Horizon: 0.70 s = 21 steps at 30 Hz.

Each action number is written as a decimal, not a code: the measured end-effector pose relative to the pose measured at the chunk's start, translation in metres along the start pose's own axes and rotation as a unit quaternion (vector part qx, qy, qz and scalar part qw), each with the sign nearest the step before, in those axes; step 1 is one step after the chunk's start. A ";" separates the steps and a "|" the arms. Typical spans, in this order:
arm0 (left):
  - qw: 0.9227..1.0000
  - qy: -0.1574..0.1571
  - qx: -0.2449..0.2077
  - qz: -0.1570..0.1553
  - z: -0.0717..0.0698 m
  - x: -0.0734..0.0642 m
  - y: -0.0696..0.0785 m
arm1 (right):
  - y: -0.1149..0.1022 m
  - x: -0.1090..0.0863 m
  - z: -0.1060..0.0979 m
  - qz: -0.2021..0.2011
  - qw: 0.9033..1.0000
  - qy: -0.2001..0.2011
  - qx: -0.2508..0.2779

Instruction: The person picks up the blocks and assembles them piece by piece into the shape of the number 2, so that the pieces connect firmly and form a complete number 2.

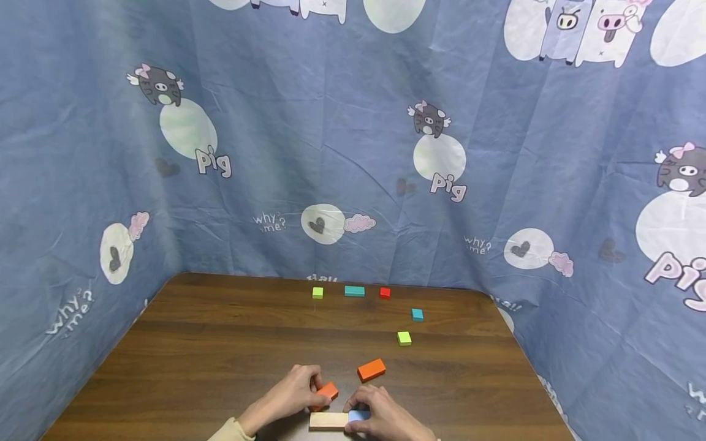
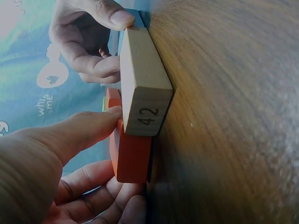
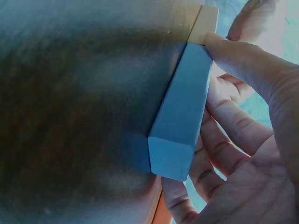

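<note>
My left hand point(image 1: 293, 391) pinches an orange block point(image 1: 328, 392) between thumb and fingers, just behind a plain wooden block point(image 1: 328, 421). In the left wrist view the wooden block point(image 2: 147, 60) carries the number 42 on its end and partly covers the orange block point(image 2: 133, 158). Beside it, end to end in one line, lies a light blue block point(image 1: 358, 415). My right hand point(image 1: 382, 411) holds the blue block across its sides, with the thumb close to where the two blocks meet, as the right wrist view of the blue block point(image 3: 180, 100) shows.
A second orange block point(image 1: 372, 370) lies just beyond my hands. Farther back on the brown table point(image 1: 220, 343) are green blocks point(image 1: 404, 339), teal blocks point(image 1: 355, 291) and a small red block point(image 1: 385, 293). A blue printed cloth point(image 1: 331, 153) hangs around the table.
</note>
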<state>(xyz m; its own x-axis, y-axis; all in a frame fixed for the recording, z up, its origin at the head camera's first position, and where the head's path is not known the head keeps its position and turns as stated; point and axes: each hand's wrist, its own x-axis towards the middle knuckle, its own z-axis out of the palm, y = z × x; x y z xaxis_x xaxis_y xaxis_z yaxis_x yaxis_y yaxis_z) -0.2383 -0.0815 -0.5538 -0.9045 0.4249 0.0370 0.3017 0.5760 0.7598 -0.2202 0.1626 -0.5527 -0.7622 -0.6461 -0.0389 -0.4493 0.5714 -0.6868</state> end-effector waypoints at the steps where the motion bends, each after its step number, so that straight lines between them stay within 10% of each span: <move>1: 1.000 0.000 0.000 -0.001 0.000 0.000 0.000 | 0.000 0.000 0.000 -0.003 1.000 0.002 -0.006; 21: 1.000 0.019 0.020 0.012 0.000 -0.001 0.001 | -0.003 0.000 0.000 -0.027 0.999 0.020 -0.025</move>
<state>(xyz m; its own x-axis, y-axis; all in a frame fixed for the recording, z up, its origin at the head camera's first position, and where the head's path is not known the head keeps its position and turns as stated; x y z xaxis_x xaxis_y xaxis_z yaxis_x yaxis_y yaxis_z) -0.2374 -0.0810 -0.5531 -0.9074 0.4126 0.0795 0.3341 0.5938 0.7320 -0.2193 0.1609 -0.5509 -0.7540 -0.6563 0.0267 -0.5119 0.5616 -0.6500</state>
